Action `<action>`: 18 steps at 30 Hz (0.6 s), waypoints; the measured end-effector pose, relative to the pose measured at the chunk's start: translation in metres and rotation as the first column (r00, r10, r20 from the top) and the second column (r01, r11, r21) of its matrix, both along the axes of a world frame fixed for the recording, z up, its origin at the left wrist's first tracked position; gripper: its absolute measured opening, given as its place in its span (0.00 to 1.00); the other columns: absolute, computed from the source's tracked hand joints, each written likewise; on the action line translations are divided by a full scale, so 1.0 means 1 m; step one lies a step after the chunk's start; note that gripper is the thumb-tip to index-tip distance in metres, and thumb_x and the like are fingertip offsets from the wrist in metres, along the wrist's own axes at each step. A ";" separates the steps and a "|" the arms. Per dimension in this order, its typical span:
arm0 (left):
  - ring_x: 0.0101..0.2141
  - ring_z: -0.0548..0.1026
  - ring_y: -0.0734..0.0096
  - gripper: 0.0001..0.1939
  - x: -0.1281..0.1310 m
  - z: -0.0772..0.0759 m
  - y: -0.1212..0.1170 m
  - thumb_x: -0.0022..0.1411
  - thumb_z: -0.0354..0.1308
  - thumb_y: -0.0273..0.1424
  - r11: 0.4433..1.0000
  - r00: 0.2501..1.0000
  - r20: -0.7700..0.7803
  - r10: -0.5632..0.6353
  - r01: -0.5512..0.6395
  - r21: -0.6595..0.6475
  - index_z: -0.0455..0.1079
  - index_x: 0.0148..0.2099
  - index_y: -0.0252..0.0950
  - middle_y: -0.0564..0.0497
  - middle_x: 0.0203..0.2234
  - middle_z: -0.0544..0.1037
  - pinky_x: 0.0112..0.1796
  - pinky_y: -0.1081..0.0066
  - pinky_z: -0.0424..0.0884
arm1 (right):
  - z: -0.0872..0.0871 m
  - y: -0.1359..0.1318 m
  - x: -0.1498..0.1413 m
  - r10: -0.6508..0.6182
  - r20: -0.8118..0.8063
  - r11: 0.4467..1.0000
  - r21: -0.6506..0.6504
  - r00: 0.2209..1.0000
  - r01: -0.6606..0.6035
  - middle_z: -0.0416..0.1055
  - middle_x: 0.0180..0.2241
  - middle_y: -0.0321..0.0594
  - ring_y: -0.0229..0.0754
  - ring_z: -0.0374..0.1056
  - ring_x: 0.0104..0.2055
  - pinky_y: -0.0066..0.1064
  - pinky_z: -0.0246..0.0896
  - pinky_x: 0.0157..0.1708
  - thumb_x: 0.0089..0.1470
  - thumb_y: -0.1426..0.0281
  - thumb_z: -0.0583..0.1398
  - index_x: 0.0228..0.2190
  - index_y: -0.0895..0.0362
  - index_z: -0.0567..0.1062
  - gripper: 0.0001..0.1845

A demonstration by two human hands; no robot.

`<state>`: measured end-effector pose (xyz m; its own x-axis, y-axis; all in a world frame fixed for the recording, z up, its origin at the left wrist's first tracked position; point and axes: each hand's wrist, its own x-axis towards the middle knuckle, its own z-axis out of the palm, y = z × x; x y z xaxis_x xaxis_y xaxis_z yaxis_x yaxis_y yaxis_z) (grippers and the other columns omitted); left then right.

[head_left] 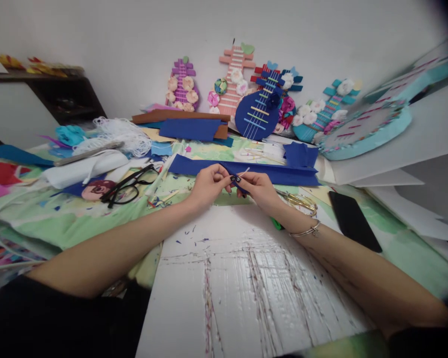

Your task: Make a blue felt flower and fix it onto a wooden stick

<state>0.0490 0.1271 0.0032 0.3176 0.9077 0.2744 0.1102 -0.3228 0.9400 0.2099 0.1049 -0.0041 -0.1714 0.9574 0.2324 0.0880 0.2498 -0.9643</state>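
My left hand [212,183] and my right hand [258,188] meet above the far edge of a scored white board [194,298]. Thumbs and fingertips of both are pinched together on a small dark blue strip of paper [242,189], mostly hidden by the fingers. A thin white stick [244,172] pokes up from between the fingertips; its lower end is hidden. Just behind the hands lies a long folded sheet of blue paper [283,174]. Gold-handled scissors [301,202] rest beside my right wrist, partly covered by it.
Black glasses [129,191] and a bundle of white cord [119,136] lie at left. A black phone [354,221] is at right. Decorated paper lutes, one of them blue [257,115], lean on the wall. Blue scraps litter the green cloth [78,223].
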 end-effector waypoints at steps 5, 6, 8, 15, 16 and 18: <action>0.20 0.69 0.77 0.02 -0.002 0.000 -0.001 0.56 0.53 0.25 0.992 0.992 -0.126 -0.015 0.031 0.119 0.67 0.32 0.35 0.55 0.17 0.73 0.25 0.75 0.61 | 0.000 0.000 0.001 -0.065 0.014 0.997 0.034 0.998 0.064 0.71 0.22 0.37 0.31 0.59 0.20 0.25 0.53 0.20 0.49 0.58 0.62 0.30 0.59 0.78 0.15; 0.20 0.69 0.77 0.04 -0.003 0.001 -0.001 0.55 0.52 0.24 0.989 0.985 -0.174 -0.012 0.037 0.143 0.68 0.33 0.35 0.55 0.16 0.73 0.26 0.75 0.61 | 0.001 0.000 0.001 -0.080 0.016 0.996 0.043 0.997 0.079 0.71 0.22 0.37 0.31 0.59 0.20 0.25 0.52 0.20 0.49 0.58 0.62 0.29 0.59 0.78 0.16; 0.19 0.69 0.76 0.05 -0.006 0.004 0.000 0.54 0.52 0.24 0.981 0.956 -0.292 -0.003 0.059 0.183 0.69 0.32 0.35 0.55 0.16 0.73 0.26 0.74 0.61 | 0.002 0.000 0.001 -0.110 0.030 0.993 0.055 0.993 0.108 0.71 0.21 0.37 0.31 0.59 0.19 0.25 0.52 0.19 0.50 0.59 0.61 0.27 0.60 0.77 0.16; 0.15 0.64 0.77 0.05 -0.027 0.022 0.022 0.56 0.50 0.23 0.932 0.949 -0.075 0.306 -0.282 0.229 0.63 0.29 0.37 0.57 0.14 0.68 0.21 0.74 0.59 | 0.002 0.001 0.002 -0.216 -0.037 0.976 0.035 0.976 0.217 0.75 0.25 0.42 0.31 0.58 0.19 0.25 0.52 0.19 0.49 0.61 0.61 0.29 0.61 0.76 0.14; 0.14 0.62 0.78 0.05 -0.030 0.024 0.026 0.58 0.49 0.25 0.918 0.940 0.064 0.335 -0.341 0.204 0.61 0.30 0.37 0.58 0.14 0.67 0.19 0.75 0.58 | 0.001 0.002 0.002 -0.226 -0.046 0.974 0.026 0.973 0.227 0.75 0.25 0.42 0.31 0.58 0.19 0.26 0.52 0.19 0.48 0.61 0.61 0.30 0.62 0.76 0.14; 0.14 0.63 0.80 0.06 -0.034 0.027 0.031 0.62 0.49 0.27 0.918 0.912 0.257 0.318 -0.364 0.155 0.58 0.30 0.38 0.57 0.16 0.68 0.18 0.76 0.59 | 0.001 0.002 0.003 -0.244 -0.044 0.969 0.016 0.969 0.245 0.75 0.25 0.42 0.31 0.57 0.18 0.26 0.52 0.18 0.48 0.63 0.61 0.35 0.62 0.76 0.16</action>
<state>0.0153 0.1581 0.0301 -0.0923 0.8700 0.4844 0.0424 -0.4826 0.8748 0.2124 0.1073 -0.0027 0.0772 0.9638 0.2553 0.1094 0.2463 -0.9630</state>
